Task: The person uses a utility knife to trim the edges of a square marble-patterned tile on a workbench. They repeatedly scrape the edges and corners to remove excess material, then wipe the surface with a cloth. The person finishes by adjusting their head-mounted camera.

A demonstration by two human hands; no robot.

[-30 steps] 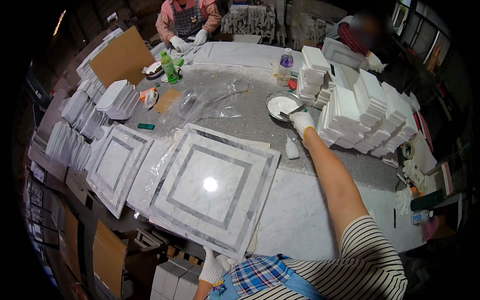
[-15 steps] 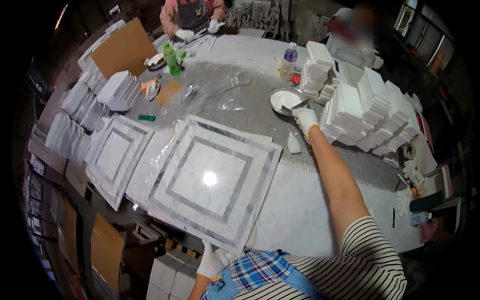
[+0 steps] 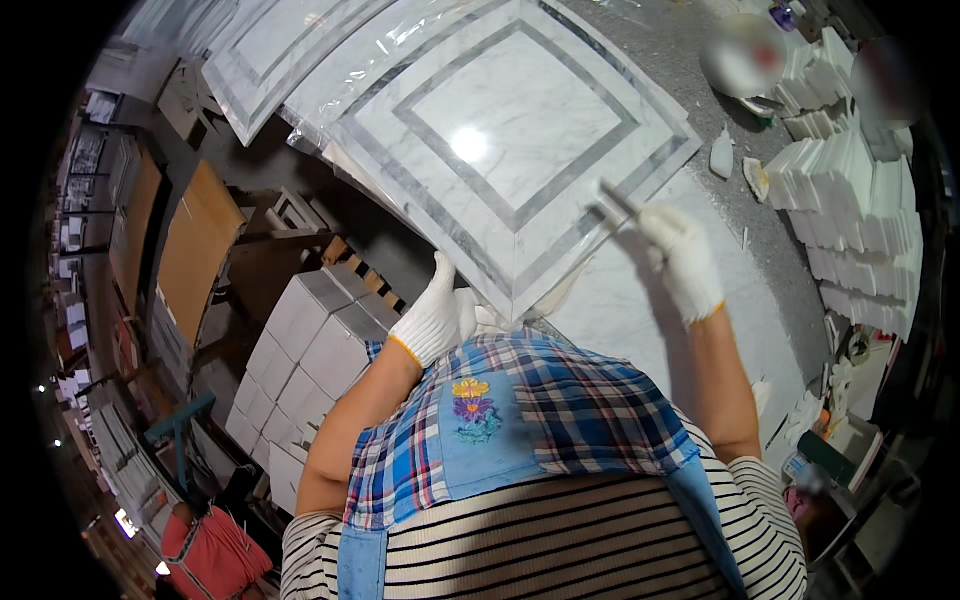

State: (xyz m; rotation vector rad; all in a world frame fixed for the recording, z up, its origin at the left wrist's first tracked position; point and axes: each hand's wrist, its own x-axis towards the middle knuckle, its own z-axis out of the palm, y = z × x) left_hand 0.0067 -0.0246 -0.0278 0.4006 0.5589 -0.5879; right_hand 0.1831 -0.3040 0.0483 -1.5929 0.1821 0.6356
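A square marble panel (image 3: 560,140), white with grey inlaid bands and a glossy face, lies in front of me, one corner pointing toward me. My right hand (image 3: 683,260), in a white knit glove, holds a putty knife (image 3: 618,200) over the panel's right near edge; motion smears the blade. At the near left edge my gloved left hand (image 3: 435,315) grips the panel, thumb up along the side. Its other fingers are partly hidden by the panel and my apron. A bowl (image 3: 745,55) at the far right looks blurred; the earlier frame shows white paste in it.
A second inlaid panel (image 3: 265,60) lies to the left. Stacks of white tiles (image 3: 850,210) line the right side. A small white piece (image 3: 722,155) rests near the panel's right corner. Grey-white boxes (image 3: 300,340) stand below the table edge at left, beside a brown board (image 3: 195,260).
My right hand has come back from the bowl with the putty knife, now above the panel's edge. My left hand stays at the near edge. The view has tilted down toward my apron.
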